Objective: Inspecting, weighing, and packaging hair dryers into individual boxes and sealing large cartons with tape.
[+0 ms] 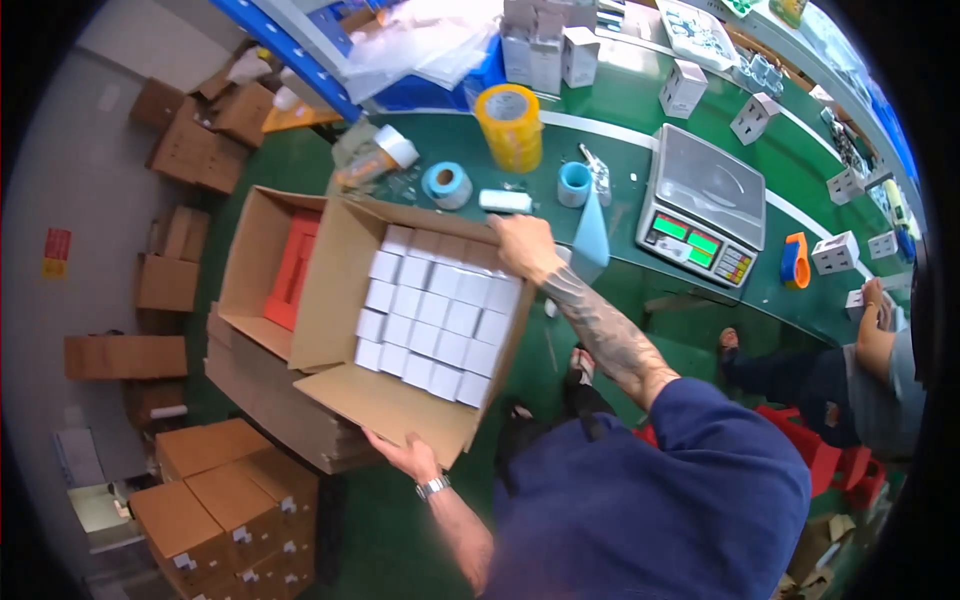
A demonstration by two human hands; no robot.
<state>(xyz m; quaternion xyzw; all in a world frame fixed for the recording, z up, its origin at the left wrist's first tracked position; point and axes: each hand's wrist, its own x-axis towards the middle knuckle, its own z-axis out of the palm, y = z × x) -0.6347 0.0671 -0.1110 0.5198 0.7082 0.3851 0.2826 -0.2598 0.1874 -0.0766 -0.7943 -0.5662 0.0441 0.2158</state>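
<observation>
An open cardboard carton (335, 290) stands tilted before me, packed with rows of small white boxes (428, 310). On its far right corner, my right hand (525, 247) is closed over the rim, fingers curled and partly hidden. Below the near flap (395, 405), my left hand (408, 458) grips the flap's lower edge; some of its fingers are hidden behind the cardboard. Just beyond the right hand lies a small white and teal roll (505, 201).
A second carton with red contents (292, 268) adjoins on the left. The green bench carries yellow tape rolls (510, 128), a digital scale (702, 200) and an orange-blue tape dispenser (795, 262). Stacked cartons (225, 500) stand lower left. Another person's arm (876, 335) shows at right.
</observation>
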